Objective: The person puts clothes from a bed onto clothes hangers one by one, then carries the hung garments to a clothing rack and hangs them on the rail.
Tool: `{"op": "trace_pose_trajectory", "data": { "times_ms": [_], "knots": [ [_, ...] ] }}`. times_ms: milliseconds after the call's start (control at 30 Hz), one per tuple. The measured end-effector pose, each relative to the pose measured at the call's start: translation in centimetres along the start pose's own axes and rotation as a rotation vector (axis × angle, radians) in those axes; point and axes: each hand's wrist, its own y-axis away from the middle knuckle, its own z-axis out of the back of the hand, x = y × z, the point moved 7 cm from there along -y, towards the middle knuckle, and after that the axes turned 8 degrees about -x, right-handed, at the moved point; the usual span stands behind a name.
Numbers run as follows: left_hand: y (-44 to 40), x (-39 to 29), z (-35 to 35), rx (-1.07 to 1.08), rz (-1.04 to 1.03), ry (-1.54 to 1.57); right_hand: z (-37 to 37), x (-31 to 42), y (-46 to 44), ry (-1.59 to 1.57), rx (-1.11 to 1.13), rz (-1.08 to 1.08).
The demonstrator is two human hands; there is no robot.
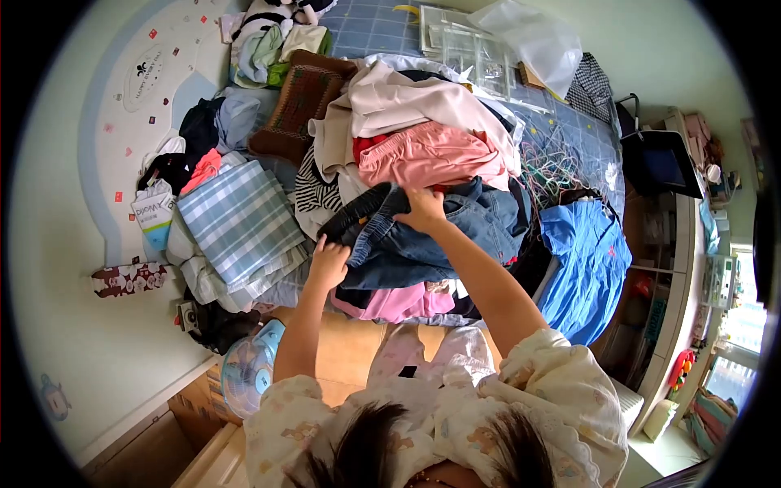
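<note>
A pair of dark blue jeans (415,248) lies bunched on the near side of a large clothes heap. My left hand (329,264) is closed at the left edge of the jeans, its fingers curled on the denim beside a black garment (354,213). My right hand (423,211) rests on the upper part of the jeans with thumb and fingers apart. Just beyond it lie pink shorts (431,154) with a gathered waistband, under a pale pink garment (415,98). Bright pink cloth (394,302) sticks out below the jeans.
Left of the heap are a folded blue-and-white checked cloth (240,220) and a brown patterned pillow (301,106). A blue shirt (590,264) and tangled wire hangers (557,163) lie on the right. Clear plastic boxes (472,57) stand at the back. A fan (252,370) is on the floor.
</note>
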Motion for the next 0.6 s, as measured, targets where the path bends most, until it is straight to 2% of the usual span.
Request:
{"op": "trace_pose_trajectory", "data": {
  "times_ms": [67, 100, 200, 267, 333, 400, 433, 533, 600],
  "knots": [
    [1.9, -1.4, -0.4, 0.086, -0.128, 0.058, -0.9, 0.7, 1.6, -0.049, 0.200, 0.033],
    [3.0, -1.8, -0.2, 0.034, -0.170, 0.107, -0.6, 1.2, 3.0, -0.036, 0.054, 0.077],
    [5.7, -0.5, 1.6, -0.113, -0.099, 0.091, 1.3, 2.6, 8.0, -0.208, -0.028, 0.215],
    [7.0, 0.7, 4.8, -0.299, 0.043, 0.022, 3.7, 2.5, 12.4, -0.425, -0.067, 0.344],
    [8.1, 0.7, 5.7, -0.279, 0.097, -0.018, 5.1, 1.9, 17.3, -0.542, -0.052, 0.420],
    [8.8, -0.8, 7.3, -0.241, 0.081, -0.035, 7.0, 1.1, 22.1, -0.519, 0.015, 0.349],
    [9.4, -1.2, 6.2, -0.148, 0.066, -0.014, 7.9, 0.7, 24.2, -0.507, 0.003, 0.336],
    [10.7, -5.5, 5.5, -0.125, -0.204, 0.138, 10.7, -0.8, 29.1, -0.475, -0.057, 0.261],
    [11.4, -8.1, 6.3, -0.179, -0.239, 0.274, 11.1, -4.0, 32.1, -0.475, -0.149, 0.161]
  ]
}}
